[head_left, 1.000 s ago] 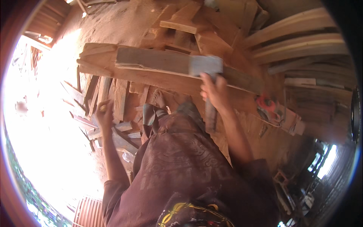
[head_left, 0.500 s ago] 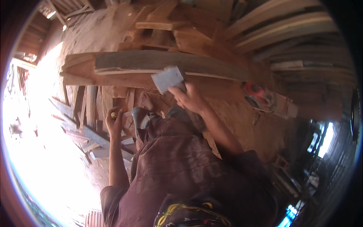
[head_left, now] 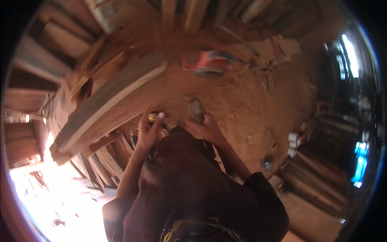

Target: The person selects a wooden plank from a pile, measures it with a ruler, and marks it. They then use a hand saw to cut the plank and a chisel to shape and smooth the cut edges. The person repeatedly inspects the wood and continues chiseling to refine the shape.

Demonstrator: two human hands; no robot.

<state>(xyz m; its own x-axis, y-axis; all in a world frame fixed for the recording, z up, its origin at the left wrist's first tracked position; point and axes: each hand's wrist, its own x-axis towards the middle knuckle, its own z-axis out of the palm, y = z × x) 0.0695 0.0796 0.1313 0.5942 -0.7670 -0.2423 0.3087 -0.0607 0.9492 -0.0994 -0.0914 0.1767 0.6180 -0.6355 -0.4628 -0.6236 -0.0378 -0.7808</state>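
My left hand (head_left: 146, 131) is closed round a small yellow round thing (head_left: 152, 117), with the thumb beside it; its kind is too blurred to tell. In my right hand (head_left: 207, 128) is a flat grey rectangular piece (head_left: 196, 109), now seen narrow and pointing away from me. Both hands are in front of my body, a short way apart, near the bench's edge. Beyond my left hand a thick grey beam (head_left: 117, 88) lies along a long wooden bench (head_left: 107, 125). At the bench's right end sits a red and black power tool (head_left: 207, 63), smeared by motion.
Offcuts and boards (head_left: 98, 167) lie in a heap under the bench at the left. Stacked timber (head_left: 314, 177) stands at the right. Brown earth floor (head_left: 250, 109) spreads to the right of the bench. More planks (head_left: 195, 14) lie at the far side.
My view has swung to the right, so the bench now slants and the red tool appears nearer the middle. My right hand has come in toward my body, turning the grey piece edge-on.
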